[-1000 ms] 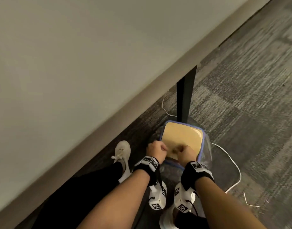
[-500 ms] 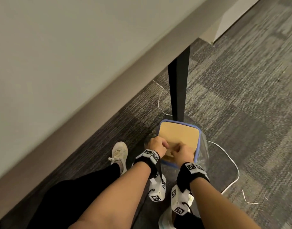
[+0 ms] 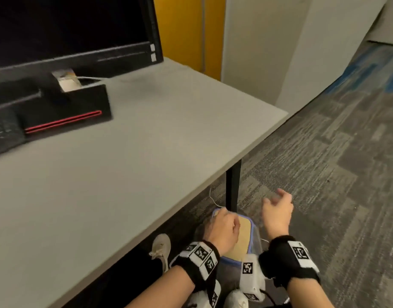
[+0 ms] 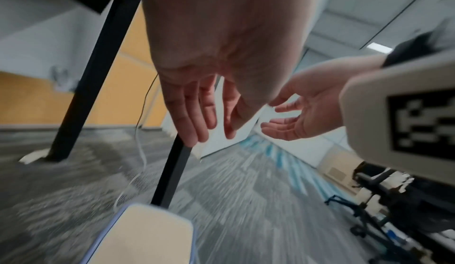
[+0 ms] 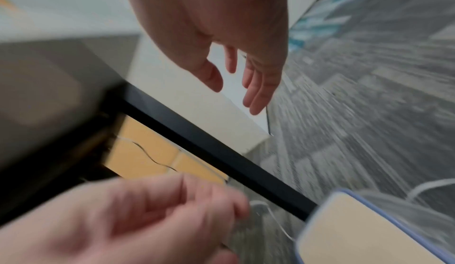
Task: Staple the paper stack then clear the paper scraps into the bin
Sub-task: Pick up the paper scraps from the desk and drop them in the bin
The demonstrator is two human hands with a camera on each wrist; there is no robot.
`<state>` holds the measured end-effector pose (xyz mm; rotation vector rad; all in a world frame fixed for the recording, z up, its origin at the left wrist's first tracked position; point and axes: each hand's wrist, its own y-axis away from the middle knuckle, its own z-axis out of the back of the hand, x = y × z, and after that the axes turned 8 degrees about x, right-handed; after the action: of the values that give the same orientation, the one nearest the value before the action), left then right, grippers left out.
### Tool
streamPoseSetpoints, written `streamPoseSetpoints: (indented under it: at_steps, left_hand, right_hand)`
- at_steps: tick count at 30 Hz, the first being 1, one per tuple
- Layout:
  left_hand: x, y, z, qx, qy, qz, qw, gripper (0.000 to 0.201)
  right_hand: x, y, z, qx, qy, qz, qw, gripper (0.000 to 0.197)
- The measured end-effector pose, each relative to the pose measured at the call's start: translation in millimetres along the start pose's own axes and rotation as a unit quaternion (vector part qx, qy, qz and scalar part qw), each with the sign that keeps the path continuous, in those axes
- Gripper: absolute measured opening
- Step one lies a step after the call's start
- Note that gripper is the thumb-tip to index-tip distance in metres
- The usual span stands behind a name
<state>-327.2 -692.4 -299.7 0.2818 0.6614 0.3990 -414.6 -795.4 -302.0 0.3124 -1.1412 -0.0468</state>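
So from my end, the bin (image 3: 248, 235) sits on the carpet (image 3: 324, 174) right at the foot of the black counter leg (image 3: 233, 185), below the corner of the grey counter (image 3: 146, 152). It's a rounded square with a blue rim and a clear liner bunched round the outside, mouth facing straight up, and all I can see inside is a flat tan surface; I can't make out any scraps in there. My left hand (image 3: 222, 227) hangs over the near-left part of the opening, and from the wrist cam its fingers (image 4: 189, 116) are straight and released, holding nothing. My right hand (image 3: 276, 213) is off to the right of the bin, above the carpet, fingers (image 5: 258, 85) spread loose and empty too. There's a dark monitor (image 3: 69, 25) on its stand up on the counter, and a white cable (image 3: 213, 200) trails by the leg.
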Motion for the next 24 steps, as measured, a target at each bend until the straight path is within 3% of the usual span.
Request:
streamPoseSetpoints:
  at_steps: [3,5,8,11,14,17,19,21,24]
  left_hand:
    - [-15,78,35,-0.022,-0.003,-0.049,0.999,0.017]
    - [-20,129,58,-0.046,0.017,-0.076,0.996,0.016]
    - [-18,196,96,-0.106,0.038,-0.107,0.988,0.015]
    - [-2,252,137,-0.213,0.026,-0.095,0.972,0.015]
    - [29,305,177,-0.303,0.0,-0.042,0.952,0.018]
    - [71,353,203,-0.331,-0.042,0.041,0.942,0.02]
    - [96,377,209,-0.291,-0.071,0.102,0.948,0.025]
    - [115,395,207,-0.217,-0.102,0.143,0.96,0.033]
    - [130,405,196,-0.121,-0.149,0.139,0.971,0.044]
  right_hand:
    - [64,64,42,-0.074,-0.021,0.111,0.991,0.045]
    - [106,103,53,-0.08,-0.03,0.194,0.977,0.042]
    - [164,156,42,0.006,-0.015,0.324,0.946,0.034]
    - [209,206,6,0.134,0.045,0.416,0.898,0.028]
    - [234,252,-46,0.259,0.19,0.485,0.813,0.028]
    - [238,287,-91,0.405,0.344,0.504,0.682,0.039]
    - [234,303,-113,0.455,0.447,0.499,0.587,0.049]
    - [229,314,-126,0.445,0.535,0.496,0.519,0.059]
    - [222,327,-140,0.419,0.602,0.48,0.482,0.06]
